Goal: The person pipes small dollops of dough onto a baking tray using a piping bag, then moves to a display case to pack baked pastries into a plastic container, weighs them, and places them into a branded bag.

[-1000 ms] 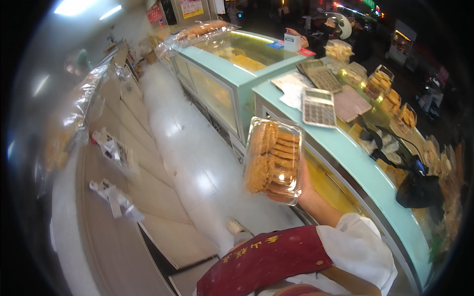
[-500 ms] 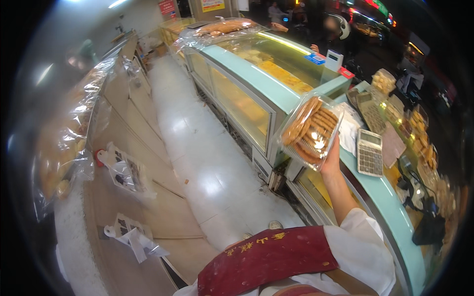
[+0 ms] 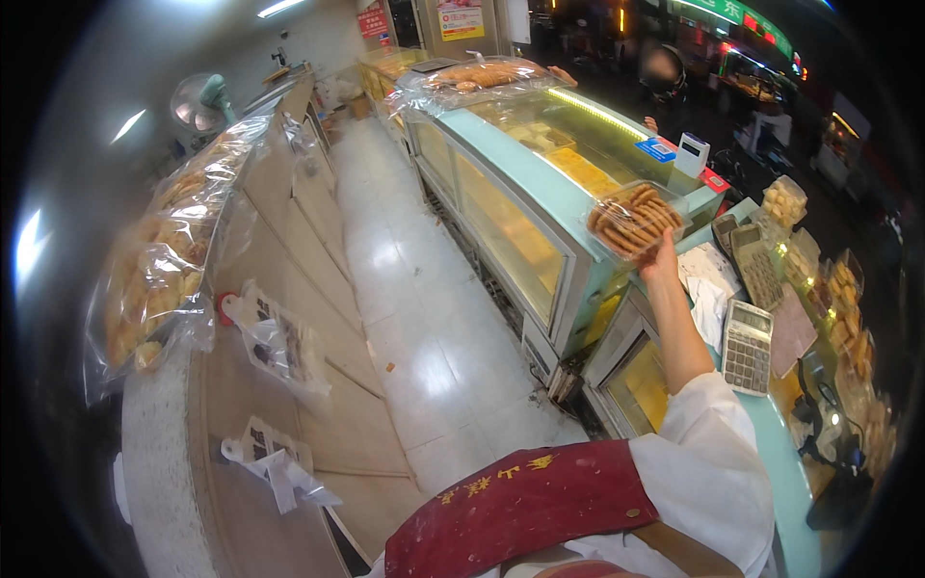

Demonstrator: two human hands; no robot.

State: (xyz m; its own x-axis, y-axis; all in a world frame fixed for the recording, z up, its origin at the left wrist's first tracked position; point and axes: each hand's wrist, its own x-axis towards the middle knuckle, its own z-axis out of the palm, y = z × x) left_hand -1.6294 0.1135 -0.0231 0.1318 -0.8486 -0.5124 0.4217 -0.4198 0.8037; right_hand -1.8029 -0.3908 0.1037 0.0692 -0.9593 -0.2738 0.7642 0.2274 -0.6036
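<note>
A clear plastic box of cookies (image 3: 634, 220) is held out over the end of the glass display case. My right hand (image 3: 661, 258) grips it by its near right side, the arm stretched forward. Inside, brown round cookies stand in rows, and the lid looks closed. Below and to the right of the hand, a calculator (image 3: 748, 349) lies on the pale green counter next to white plastic bags (image 3: 708, 294). My left hand is out of the picture.
Across the display case (image 3: 511, 193) stands a person (image 3: 663, 72). A small payment device (image 3: 691, 154) sits on its corner. Bagged pastries (image 3: 843, 308) crowd the right counter. To the left, a cabinet (image 3: 289, 385) carries hanging plastic bags (image 3: 275, 337) and wrapped bread (image 3: 159, 279).
My right hand has carried the cookie box farther forward, away from me, and tilted it flatter. The view has shifted, so the surroundings sit farther right and a fan shows at left.
</note>
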